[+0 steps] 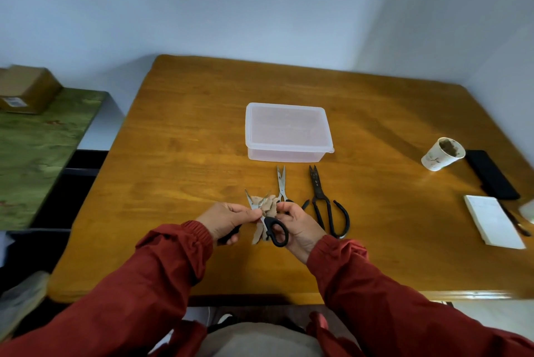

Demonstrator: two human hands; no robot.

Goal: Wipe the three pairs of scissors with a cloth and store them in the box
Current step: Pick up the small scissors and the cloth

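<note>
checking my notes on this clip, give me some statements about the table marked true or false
1. The box has its lid on. True.
2. All three pairs of scissors lie on the table. False: the black-handled scissors are held between the left hand and the right hand. Only the silver scissors and the dark iron scissors lie on the table.
3. The cloth is at the held pair's blades. True.
4. The cup is left of the box. False: it is to the right, by the phone.
</note>
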